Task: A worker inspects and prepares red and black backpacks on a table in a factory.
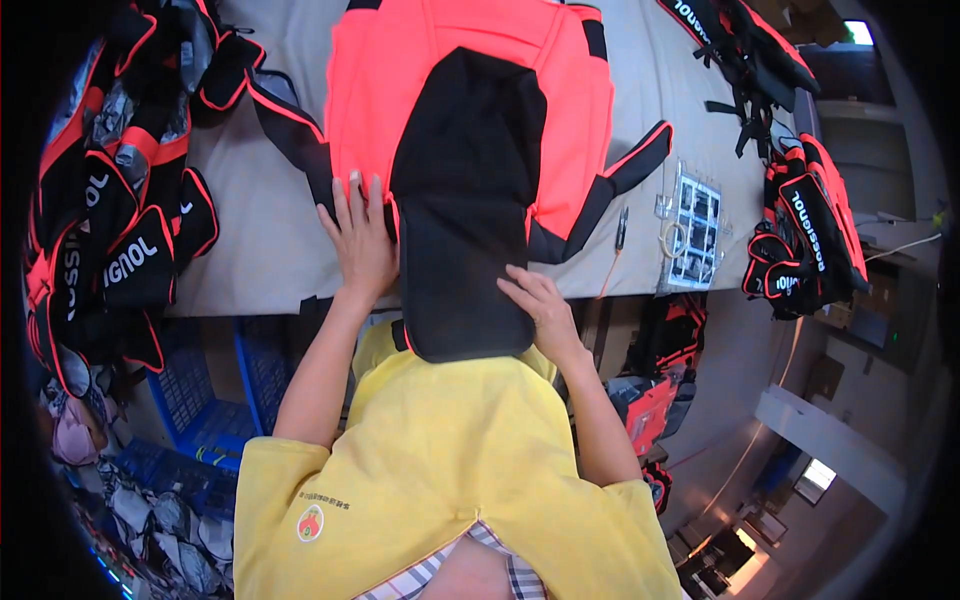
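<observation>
A coral-pink and black backpack lies on the grey cloth-covered table in front of me, its black flap stretched toward my body and hanging over the near edge. My left hand rests open on the bag's left side, fingers spread against the coral fabric beside the flap. On the flap's right edge lies my right hand, its fingers extended over the black cloth. Black straps with coral trim stick out on both sides of the bag.
Finished-looking black and coral bags pile up at the left and right. A small snipping tool and a clear sheet with pictures and a tape roll lie right of the bag. Blue crates stand below the table.
</observation>
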`<control>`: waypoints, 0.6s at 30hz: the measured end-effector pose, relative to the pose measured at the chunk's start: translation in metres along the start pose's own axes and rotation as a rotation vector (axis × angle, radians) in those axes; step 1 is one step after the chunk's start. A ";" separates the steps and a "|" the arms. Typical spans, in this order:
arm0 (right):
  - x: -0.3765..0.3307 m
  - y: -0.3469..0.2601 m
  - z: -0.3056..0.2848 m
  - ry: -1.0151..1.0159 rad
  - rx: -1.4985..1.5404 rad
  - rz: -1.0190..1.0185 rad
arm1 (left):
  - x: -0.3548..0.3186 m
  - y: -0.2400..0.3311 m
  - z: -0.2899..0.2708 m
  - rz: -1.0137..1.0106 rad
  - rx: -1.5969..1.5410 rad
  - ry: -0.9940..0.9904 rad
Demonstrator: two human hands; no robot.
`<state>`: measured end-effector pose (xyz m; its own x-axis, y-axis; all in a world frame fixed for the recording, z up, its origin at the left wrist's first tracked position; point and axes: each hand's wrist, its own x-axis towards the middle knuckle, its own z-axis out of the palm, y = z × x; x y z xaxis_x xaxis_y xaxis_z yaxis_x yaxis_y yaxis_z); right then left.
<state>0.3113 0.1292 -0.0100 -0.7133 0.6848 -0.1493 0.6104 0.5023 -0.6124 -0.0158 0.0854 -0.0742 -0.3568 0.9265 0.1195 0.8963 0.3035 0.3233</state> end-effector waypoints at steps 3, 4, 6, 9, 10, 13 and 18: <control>0.005 0.001 -0.016 -0.070 -0.015 -0.010 | 0.001 0.006 -0.025 0.293 -0.006 0.119; 0.010 0.001 -0.026 -0.089 0.015 -0.041 | 0.001 0.009 -0.031 0.421 -0.100 0.085; 0.030 0.002 -0.050 -0.179 0.038 0.008 | 0.002 0.016 -0.039 0.581 -0.190 -0.056; 0.073 0.002 -0.096 -0.172 -0.016 0.040 | -0.001 0.029 -0.039 0.662 -0.219 -0.101; 0.097 0.002 -0.106 -0.120 0.011 0.075 | -0.004 0.035 -0.038 0.657 -0.226 -0.110; 0.180 0.011 -0.110 0.191 0.123 -0.017 | -0.015 0.055 -0.029 0.606 -0.196 -0.135; 0.303 0.056 -0.049 -0.356 -0.504 0.051 | -0.030 0.075 -0.024 0.442 -0.208 -0.152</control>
<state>0.1462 0.3908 -0.0516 -0.6967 0.5402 -0.4720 0.6727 0.7206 -0.1683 0.0558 0.0751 -0.0312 0.1006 0.9830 0.1536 0.8761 -0.1607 0.4546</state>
